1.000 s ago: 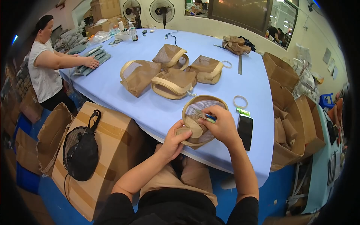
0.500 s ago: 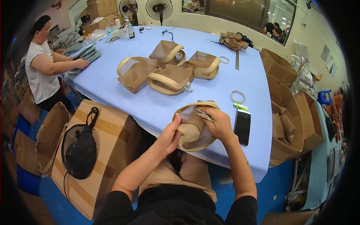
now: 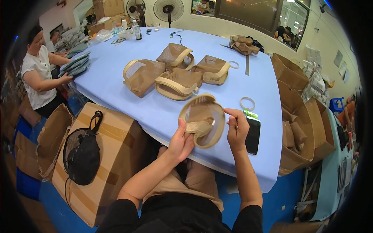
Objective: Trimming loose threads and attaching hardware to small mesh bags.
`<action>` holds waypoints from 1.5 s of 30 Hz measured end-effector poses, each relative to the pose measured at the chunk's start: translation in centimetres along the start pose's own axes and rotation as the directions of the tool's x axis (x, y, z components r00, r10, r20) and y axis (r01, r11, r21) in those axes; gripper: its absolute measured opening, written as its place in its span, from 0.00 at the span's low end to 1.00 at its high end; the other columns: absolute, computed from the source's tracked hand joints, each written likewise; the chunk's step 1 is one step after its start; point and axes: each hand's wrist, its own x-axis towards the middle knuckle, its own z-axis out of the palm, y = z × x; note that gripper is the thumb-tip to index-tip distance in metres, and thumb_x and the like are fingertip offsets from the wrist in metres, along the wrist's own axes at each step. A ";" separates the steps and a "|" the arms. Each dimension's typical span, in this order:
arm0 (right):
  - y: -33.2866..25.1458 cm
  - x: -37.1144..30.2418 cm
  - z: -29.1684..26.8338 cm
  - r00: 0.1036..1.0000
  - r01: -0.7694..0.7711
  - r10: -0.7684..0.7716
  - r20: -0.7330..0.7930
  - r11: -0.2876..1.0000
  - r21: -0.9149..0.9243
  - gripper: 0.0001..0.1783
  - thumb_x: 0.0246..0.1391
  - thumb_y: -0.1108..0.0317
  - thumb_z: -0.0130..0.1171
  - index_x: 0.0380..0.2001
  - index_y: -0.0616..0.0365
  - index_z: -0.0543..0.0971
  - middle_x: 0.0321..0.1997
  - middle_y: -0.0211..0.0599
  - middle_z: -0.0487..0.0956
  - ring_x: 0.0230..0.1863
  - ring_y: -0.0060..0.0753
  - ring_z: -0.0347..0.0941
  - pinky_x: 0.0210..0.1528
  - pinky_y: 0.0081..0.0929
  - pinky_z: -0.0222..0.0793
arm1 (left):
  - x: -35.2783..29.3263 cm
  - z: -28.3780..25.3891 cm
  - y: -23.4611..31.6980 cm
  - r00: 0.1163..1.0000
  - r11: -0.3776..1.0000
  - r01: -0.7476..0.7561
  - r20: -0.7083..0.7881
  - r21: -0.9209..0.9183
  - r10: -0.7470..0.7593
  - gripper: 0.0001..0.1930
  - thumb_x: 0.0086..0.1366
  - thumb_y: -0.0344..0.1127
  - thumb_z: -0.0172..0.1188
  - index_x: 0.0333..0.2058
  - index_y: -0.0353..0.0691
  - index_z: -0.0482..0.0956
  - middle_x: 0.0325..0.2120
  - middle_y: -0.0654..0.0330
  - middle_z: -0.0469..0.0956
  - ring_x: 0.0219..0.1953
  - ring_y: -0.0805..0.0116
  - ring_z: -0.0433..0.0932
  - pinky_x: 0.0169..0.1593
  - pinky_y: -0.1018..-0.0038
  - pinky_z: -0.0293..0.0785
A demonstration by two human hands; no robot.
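Note:
My left hand [image 3: 179, 144] grips a brown mesh pouch [image 3: 219, 130] with a beige bound rim, held up over the table's near edge. The pouch's opening faces me, and a small white tag shows inside. Just right of it, my right hand [image 3: 237, 132] is curled round small thread snips, mostly hidden by the fingers. Its index finger points towards the pouch rim, close to it. Beyond my hands, several similar brown pouches [image 3: 179, 82] with beige zipped edges sit grouped on the table.
On the blue-covered table [image 3: 116, 93] lie a black phone [image 3: 253, 136], a green-white small item [image 3: 250, 114], beige rings [image 3: 247, 103] and a metal ruler [image 3: 247, 65]. Cartons [image 3: 289, 73] stand right; a taped box [image 3: 116, 132] with a black mesh bag is left. A co-worker [image 3: 39, 73] handles grey-green pieces.
My right hand has drawn back from inside the pouch to its right side, snips folded into the fingers. The pouch has tipped up and moved slightly away. The co-worker has lifted the grey-green pieces.

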 end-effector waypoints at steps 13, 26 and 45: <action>-1.3 -1.4 1.5 0.924 0.215 -0.168 0.345 0.971 -0.103 0.18 0.30 0.82 0.61 0.30 0.54 0.78 0.36 0.36 0.70 0.24 0.27 0.70 0.20 0.17 0.63 | 0.6 -0.9 -1.6 0.997 0.974 -0.060 -0.031 0.219 0.069 0.34 0.62 0.60 0.23 0.56 0.40 0.52 0.54 0.59 0.60 0.57 0.68 0.57 0.58 0.70 0.51; -2.3 -2.0 -0.3 0.932 -0.055 0.049 0.360 0.998 0.006 0.05 0.42 0.77 0.57 0.23 0.61 0.71 0.34 0.38 0.70 0.32 0.27 0.67 0.34 0.19 0.62 | 0.7 -1.1 -1.3 0.996 0.964 -0.042 -0.066 0.263 0.062 0.35 0.62 0.60 0.21 0.58 0.39 0.50 0.56 0.58 0.56 0.58 0.67 0.53 0.60 0.71 0.46; -2.5 -2.7 0.8 0.978 -0.081 0.111 0.177 0.982 -0.168 0.14 0.37 0.73 0.63 0.29 0.62 0.72 0.28 0.36 0.70 0.25 0.29 0.65 0.25 0.21 0.62 | -0.3 -0.5 -0.2 0.984 0.969 -0.176 -0.073 -0.174 0.165 0.35 0.62 0.60 0.21 0.57 0.38 0.51 0.55 0.55 0.57 0.58 0.61 0.55 0.60 0.66 0.48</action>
